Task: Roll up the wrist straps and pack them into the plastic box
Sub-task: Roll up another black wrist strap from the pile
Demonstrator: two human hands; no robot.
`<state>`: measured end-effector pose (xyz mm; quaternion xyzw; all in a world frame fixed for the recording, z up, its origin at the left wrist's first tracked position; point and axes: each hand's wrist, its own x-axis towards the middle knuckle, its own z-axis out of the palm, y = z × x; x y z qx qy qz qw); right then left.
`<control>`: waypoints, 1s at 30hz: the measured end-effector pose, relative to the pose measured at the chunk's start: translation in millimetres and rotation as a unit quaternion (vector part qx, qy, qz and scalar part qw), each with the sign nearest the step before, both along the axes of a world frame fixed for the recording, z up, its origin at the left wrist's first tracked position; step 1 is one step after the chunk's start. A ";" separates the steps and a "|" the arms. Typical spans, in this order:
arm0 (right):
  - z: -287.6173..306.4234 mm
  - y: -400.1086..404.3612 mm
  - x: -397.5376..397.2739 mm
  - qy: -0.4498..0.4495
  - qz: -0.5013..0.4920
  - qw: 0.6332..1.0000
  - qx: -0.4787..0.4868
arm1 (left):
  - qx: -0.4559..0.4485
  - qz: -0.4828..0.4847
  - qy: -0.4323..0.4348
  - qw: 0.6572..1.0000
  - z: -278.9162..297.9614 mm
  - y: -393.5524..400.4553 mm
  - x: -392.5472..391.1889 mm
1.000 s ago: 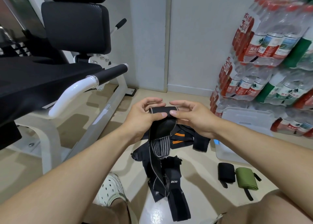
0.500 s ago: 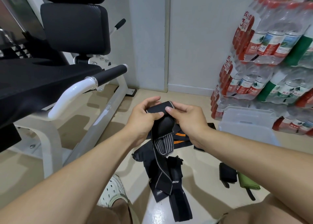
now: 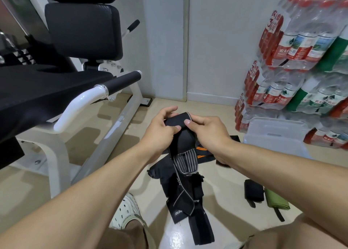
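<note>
My left hand [image 3: 162, 128] and my right hand [image 3: 208, 131] both pinch the top end of a black wrist strap [image 3: 183, 147], folded over between my thumbs and fingers. Its grey-striped middle and long tail hang down onto a pile of black straps [image 3: 180, 196] on the floor, one with orange stripes. A rolled black strap [image 3: 253, 192] and a rolled green strap [image 3: 275, 200] lie on the floor to the right. The clear plastic box [image 3: 273, 133] stands further right, partly behind my right forearm.
A white-framed gym machine [image 3: 81, 101] with black pads fills the left side. Stacked packs of water bottles [image 3: 297, 64] stand against the wall on the right, behind the box. My shoe [image 3: 128, 213] and knees are at the bottom edge.
My hands have drawn closer together and folded the strap's top end over, starting a roll. The strap's hanging part has shifted slightly.
</note>
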<state>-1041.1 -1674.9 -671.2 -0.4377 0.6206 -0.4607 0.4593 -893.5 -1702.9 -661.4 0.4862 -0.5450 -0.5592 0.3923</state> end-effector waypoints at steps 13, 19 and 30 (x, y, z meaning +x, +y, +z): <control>8.0 -7.4 -21.8 -0.062 0.048 0.996 -0.031 | 0.029 0.008 0.048 0.998 1.1 -4.6 2.8; 7.0 -10.8 -21.1 -0.054 0.028 0.995 -0.076 | 0.124 -0.013 0.121 0.985 7.1 -4.5 2.4; 8.9 -7.9 -22.2 -0.034 0.049 0.995 -0.077 | 0.183 0.004 0.154 0.971 12.5 -6.7 6.0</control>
